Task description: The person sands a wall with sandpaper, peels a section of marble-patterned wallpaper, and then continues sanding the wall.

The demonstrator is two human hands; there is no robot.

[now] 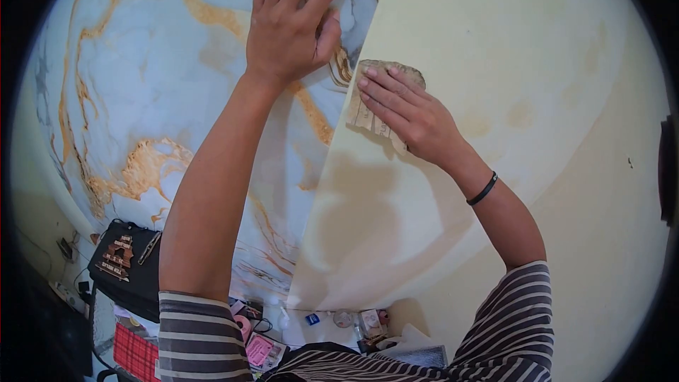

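Evidently, the left hand [291,25] is raised to the marbled sheet [212,64], arm extended, fingers open and slightly bent. The right hand [414,113] is held with elbow bent, fingers laid out open over the paper [364,122], which is pressed to the cream wall [516,49] just beside the sheet's slanting edge; rightward, more wall is shown.

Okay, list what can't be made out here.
All in the head view:
- Left hand: whether it grips anything; its back hides the palm.
- Sandpaper: its underside faces the wall; its print is too small, partly under the right hand.
- Dark object, right: cut off by the lens border.
- Pink item, bottom: too small to identify.
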